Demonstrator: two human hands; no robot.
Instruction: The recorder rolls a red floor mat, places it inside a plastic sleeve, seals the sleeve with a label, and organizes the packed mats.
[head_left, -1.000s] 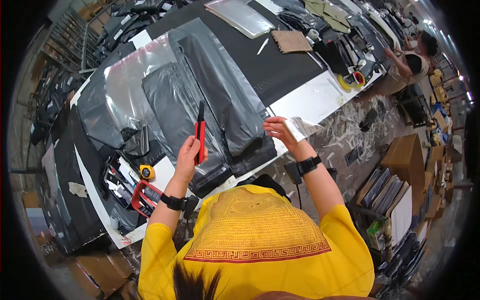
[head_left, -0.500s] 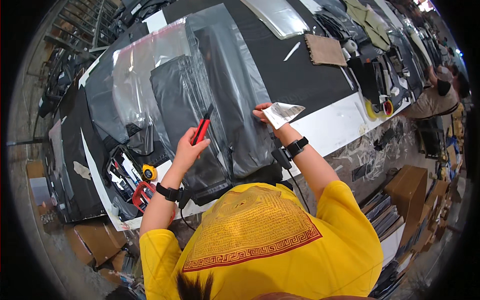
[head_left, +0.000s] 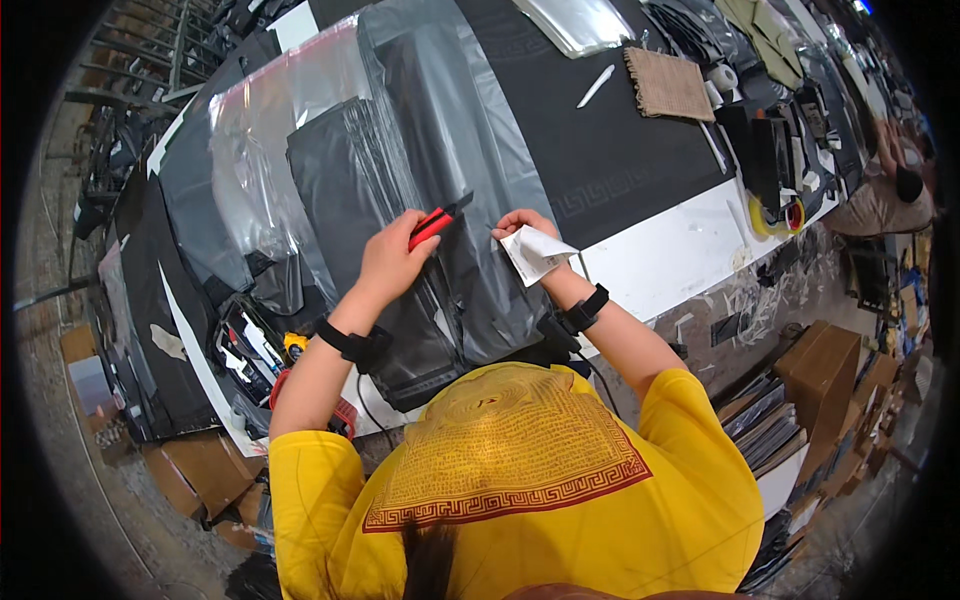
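Note:
My left hand [head_left: 392, 262] grips a red and black hand tool [head_left: 436, 221], likely a cutter, its tip pointing right. My right hand [head_left: 522, 226] pinches a small white paper slip [head_left: 535, 253] just to the right of the tool's tip. Both hands hover over dark garments wrapped in clear plastic bags [head_left: 400, 190] that lie on the long worktable [head_left: 650, 255]. Black bands sit on both wrists.
A brown woven mat [head_left: 669, 85], a white marker [head_left: 595, 86] and tape rolls [head_left: 775, 216] lie farther right on the table. Small tools and a yellow tape measure [head_left: 293, 345] sit at the near left edge. Another person [head_left: 885, 195] works at the far right. Cardboard boxes [head_left: 820, 370] stand on the floor.
My view has moved closer over the table. My left hand swung the red tool from upright to pointing right, toward the white slip, and both hands came closer together.

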